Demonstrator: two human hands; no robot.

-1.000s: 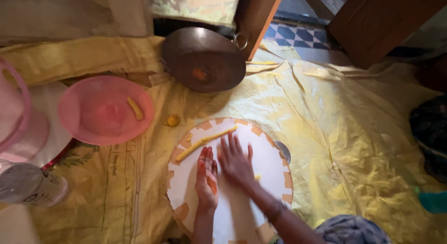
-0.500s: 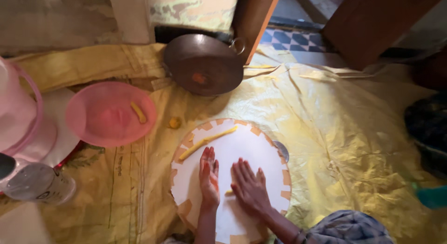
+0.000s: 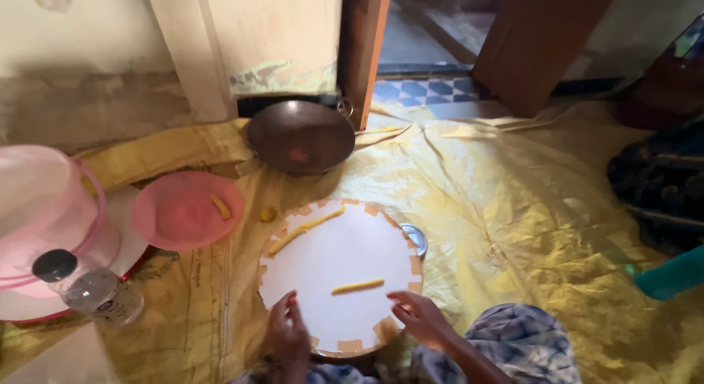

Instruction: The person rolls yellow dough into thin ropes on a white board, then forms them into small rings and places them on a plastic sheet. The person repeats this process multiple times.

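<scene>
Head view: a round white board [image 3: 341, 270] with a taped rim lies on a yellow sheet [image 3: 513, 208] spread over the floor. The left hand [image 3: 287, 331] rests on the board's near-left edge, fingers loosely spread, holding nothing. The right hand [image 3: 419, 315] sits at the near-right rim, fingers open and slightly curled — empty too. Between the hands, a little farther up the board, lies a short yellow dough strip [image 3: 358, 286]. A longer strip [image 3: 304, 229] lies slanted near the far-left rim. Left of the board sits a pink plate [image 3: 183, 215] with one small piece [image 3: 220, 206] on it; a dark pan [image 3: 301, 137] stands behind — near the doorway. A clear bottle [image 3: 92, 289] lies at far left.
</scene>
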